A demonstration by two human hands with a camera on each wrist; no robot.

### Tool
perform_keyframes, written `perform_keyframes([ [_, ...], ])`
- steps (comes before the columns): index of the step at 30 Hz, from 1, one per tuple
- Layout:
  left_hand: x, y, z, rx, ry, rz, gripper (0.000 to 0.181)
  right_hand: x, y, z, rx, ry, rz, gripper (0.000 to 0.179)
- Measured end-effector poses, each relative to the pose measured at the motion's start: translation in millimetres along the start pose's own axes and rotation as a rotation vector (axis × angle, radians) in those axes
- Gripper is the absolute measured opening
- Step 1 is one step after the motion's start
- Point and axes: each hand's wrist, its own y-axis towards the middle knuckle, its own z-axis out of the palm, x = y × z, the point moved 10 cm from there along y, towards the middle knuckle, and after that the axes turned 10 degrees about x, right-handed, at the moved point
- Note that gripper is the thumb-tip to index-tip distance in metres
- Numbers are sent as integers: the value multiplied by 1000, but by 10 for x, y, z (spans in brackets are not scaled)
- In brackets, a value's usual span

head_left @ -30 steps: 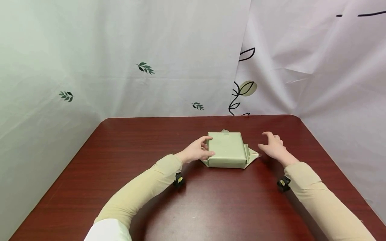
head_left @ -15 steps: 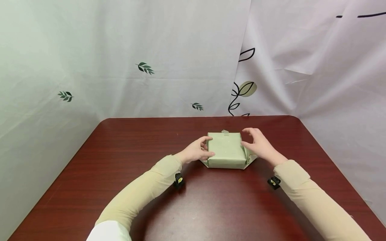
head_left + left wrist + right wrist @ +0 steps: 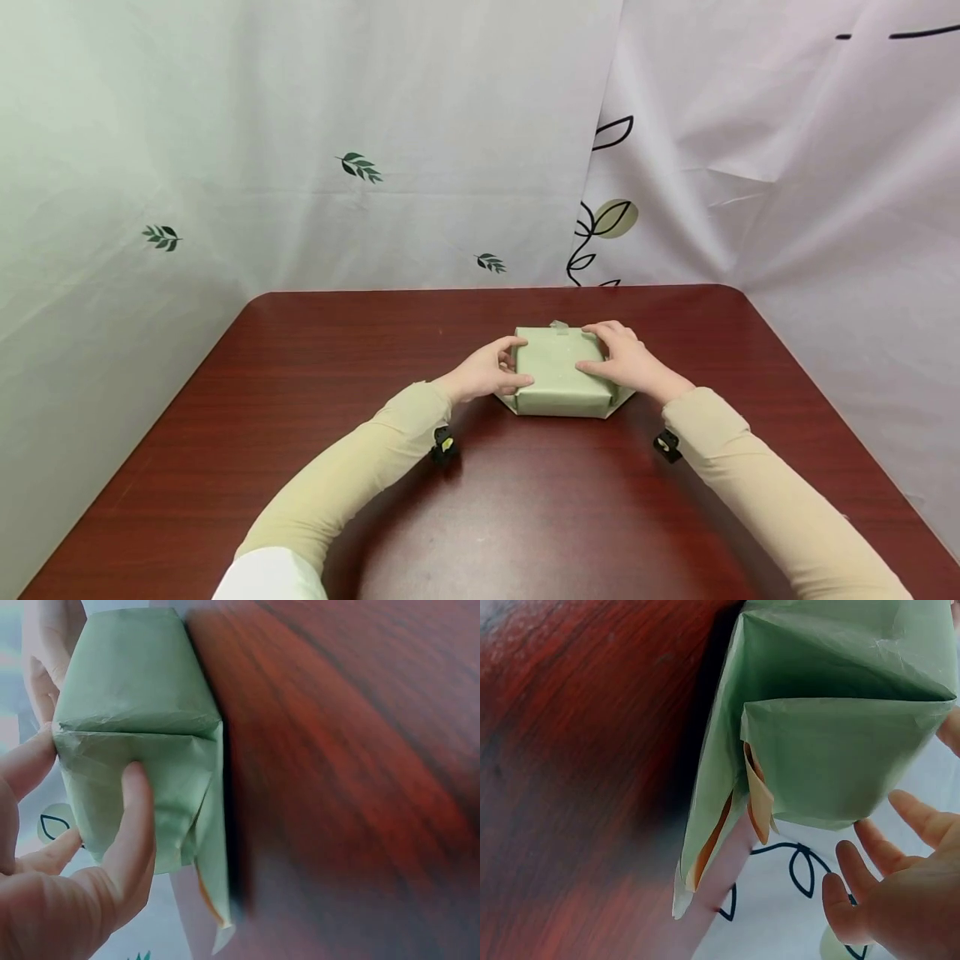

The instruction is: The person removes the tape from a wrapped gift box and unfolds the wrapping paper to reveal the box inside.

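A box wrapped in pale green paper [image 3: 555, 362] lies on the table, a strip of clear tape [image 3: 558, 326] sticking up at its far edge. My left hand [image 3: 480, 372] holds its left end, thumb and a finger over the top edge and another finger [image 3: 139, 802] against the folded end. At the right end, my right hand [image 3: 628, 365] reaches over the top edge with thumb and fingers spread. In the right wrist view its fingers are loosely bent beside the folded end [image 3: 840, 757]. Below that end a pointed paper flap [image 3: 718, 802] sticks out, tape at its tip.
The dark red wooden table [image 3: 360, 350] extends around the box. White curtains [image 3: 420, 125] with leaf prints hang behind and along both sides. A small black device [image 3: 444, 443] sits at the left wrist, with another device [image 3: 667, 445] at the right.
My right hand has moved left from beside the box to its top right edge, now covering part of the right flap. My left hand and the box have stayed in place.
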Motion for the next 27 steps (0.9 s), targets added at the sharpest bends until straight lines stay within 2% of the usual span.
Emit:
perform_keyframes([
  [7, -89, -36, -119, -49, 139, -21, 62, 30, 12, 6, 4, 2, 0, 62],
  [14, -287, 1, -202, -74, 430, 11, 57, -25, -8, -8, 9, 10, 22, 63],
  [20, -425, 92, -183, -58, 547, 65, 58, -21, -3, -8, 10, 8, 12, 63],
  [27, -533, 202, -47, 2, 831, 127, 65, -14, -4, -5, 5, 15, 17, 62],
])
